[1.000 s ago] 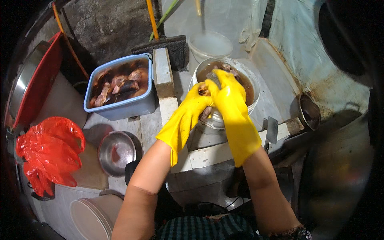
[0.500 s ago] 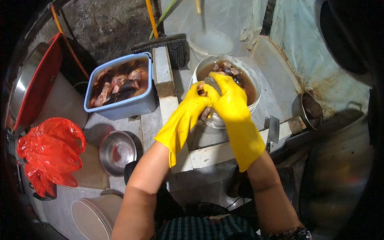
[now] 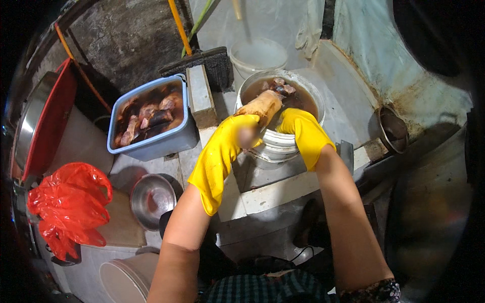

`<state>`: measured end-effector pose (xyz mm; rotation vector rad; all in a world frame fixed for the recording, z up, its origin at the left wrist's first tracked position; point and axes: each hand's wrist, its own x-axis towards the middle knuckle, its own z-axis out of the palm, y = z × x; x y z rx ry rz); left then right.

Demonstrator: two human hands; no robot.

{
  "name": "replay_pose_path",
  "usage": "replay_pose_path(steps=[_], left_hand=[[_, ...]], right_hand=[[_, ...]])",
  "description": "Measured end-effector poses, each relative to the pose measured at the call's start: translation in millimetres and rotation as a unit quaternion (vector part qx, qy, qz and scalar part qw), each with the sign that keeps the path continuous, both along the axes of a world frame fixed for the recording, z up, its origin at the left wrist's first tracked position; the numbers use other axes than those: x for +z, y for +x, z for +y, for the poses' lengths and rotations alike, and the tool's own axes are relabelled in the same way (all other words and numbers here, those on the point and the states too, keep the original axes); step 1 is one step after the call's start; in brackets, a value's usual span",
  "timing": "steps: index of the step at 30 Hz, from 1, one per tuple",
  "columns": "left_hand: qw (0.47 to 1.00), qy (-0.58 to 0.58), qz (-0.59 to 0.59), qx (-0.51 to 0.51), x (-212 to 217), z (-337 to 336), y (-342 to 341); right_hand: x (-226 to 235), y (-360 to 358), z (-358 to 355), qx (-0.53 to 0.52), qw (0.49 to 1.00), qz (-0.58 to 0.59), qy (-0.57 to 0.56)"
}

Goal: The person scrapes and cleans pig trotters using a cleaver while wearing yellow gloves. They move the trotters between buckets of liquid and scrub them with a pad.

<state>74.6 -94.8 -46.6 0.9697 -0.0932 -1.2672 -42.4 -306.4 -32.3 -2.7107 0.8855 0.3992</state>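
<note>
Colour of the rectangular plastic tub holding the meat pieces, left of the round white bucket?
Light blue. The tub shows best in the head view.

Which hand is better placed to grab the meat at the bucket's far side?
Probably the right hand: it dips into the bucket, though its fingertips are hidden, so it might hold something. The left hand is busy gripping a big piece.
</note>
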Motion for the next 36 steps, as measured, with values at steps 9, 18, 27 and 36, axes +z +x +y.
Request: replay_pose_path(steps=[9, 18, 27, 36], left_hand=[[0.934, -0.191, -0.302, -0.015, 14.9, -2.0, -14.6], [0.985, -0.166, -0.003, 0.035, 38.5, 6.5, -26.4], [0.990, -0.137, 0.036, 0.026, 8.1, -8.8, -10.2], [0.993, -0.058, 0.002, 0.106, -40.3, -31.8, -6.9]], right_hand=[[37.8, -0.1, 87.6, -0.052, 0.869, -0.485, -0.080], [48.7, 7.1, 120.0, -0.039, 0.884, -0.464, -0.034], [27.0, 28.8, 92.8, -0.063, 0.911, -0.392, -0.109], [41.6, 49.9, 48.7, -0.177, 0.922, -0.334, -0.088]])
